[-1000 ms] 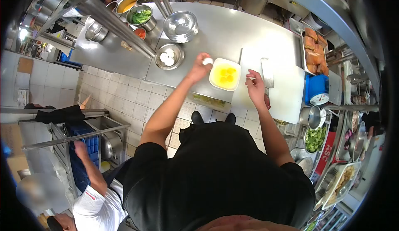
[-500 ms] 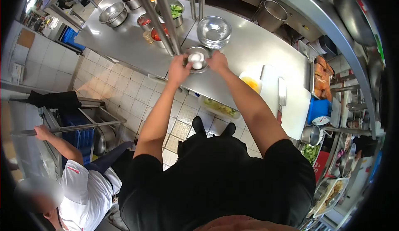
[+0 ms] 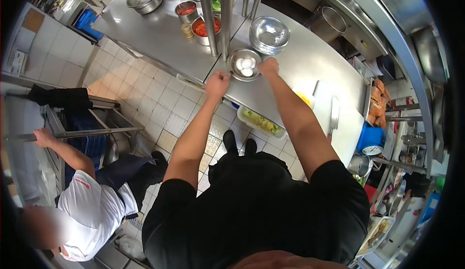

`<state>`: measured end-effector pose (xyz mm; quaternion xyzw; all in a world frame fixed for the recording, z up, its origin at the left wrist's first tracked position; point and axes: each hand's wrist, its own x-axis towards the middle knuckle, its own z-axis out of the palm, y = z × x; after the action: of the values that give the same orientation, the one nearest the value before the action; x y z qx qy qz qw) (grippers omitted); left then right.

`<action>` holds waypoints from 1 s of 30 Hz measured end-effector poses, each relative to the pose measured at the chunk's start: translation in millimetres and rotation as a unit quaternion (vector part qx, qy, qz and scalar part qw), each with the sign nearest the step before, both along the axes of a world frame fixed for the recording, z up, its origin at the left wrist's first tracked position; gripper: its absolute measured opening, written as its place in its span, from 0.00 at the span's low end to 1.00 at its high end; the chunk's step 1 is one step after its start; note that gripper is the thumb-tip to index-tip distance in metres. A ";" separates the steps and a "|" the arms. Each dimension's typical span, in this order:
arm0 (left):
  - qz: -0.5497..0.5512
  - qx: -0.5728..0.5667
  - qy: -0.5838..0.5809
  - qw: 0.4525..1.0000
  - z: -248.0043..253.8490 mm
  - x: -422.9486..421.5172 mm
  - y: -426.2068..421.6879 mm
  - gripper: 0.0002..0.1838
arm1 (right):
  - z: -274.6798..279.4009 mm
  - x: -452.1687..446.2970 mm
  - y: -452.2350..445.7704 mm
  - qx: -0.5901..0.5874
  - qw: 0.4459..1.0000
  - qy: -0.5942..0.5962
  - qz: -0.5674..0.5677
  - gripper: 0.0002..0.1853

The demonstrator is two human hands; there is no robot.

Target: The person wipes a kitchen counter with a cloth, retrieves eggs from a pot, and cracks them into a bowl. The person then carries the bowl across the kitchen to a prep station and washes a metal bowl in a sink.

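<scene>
A steel bowl holding several white eggs stands near the counter's front edge. My right hand touches or nearly touches the bowl's right rim, its fingers curled; what they hold, if anything, is hidden. My left hand is just left of and below the bowl, apart from it, with fingers bent together. Whether something small is in it cannot be made out. Right of my right forearm, a white container with yellow egg is partly covered by the arm. Behind the bowl stand stacked steel bowls.
A knife lies on a white cutting board at the right. Upright metal posts rise behind the egg bowl. Pots of chopped red food stand at the left back. A co-worker in white is at the lower left.
Both hands moved from beside the yellow egg container to the egg bowl. Since then my left hand has come away from the bowl toward the counter edge. The camera view has shifted.
</scene>
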<state>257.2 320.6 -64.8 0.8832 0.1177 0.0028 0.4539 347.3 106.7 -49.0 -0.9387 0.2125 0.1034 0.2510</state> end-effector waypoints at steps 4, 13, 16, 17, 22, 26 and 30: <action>-0.009 0.044 0.032 0.998 -6.1 29.5 -5.6 0.19 | -1.7 4.6 -11.4 0.096 0.994 0.058 0.015 0.14; 0.051 -0.303 0.076 0.949 7.5 -5.6 -13.3 0.12 | -5.2 -31.5 -29.6 0.404 0.910 0.073 -0.052 0.17; 0.027 -0.372 0.098 0.923 22.5 -43.2 -11.3 0.09 | 10.3 -62.1 -37.6 0.433 0.893 0.124 0.003 0.13; 0.032 -0.408 0.106 0.906 22.6 -58.1 -10.4 0.09 | 12.3 -73.3 -38.4 0.441 0.889 0.119 0.022 0.13; 0.131 -0.527 0.089 0.835 35.5 -165.8 -10.4 0.09 | 32.9 -142.2 -23.9 0.424 0.880 0.155 0.147 0.10; 0.239 -0.556 0.033 0.795 20.4 -277.5 1.0 0.09 | 33.7 -196.4 2.1 0.443 0.806 0.285 0.271 0.15; 0.346 -0.546 -0.031 0.762 1.1 -416.6 16.0 0.08 | 34.9 -254.7 48.0 0.390 0.781 0.310 0.376 0.19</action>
<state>-159.3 336.6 -63.7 0.3849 0.3830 0.1223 0.8308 92.6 154.7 -14.1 -0.6831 -0.1498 0.5492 0.4576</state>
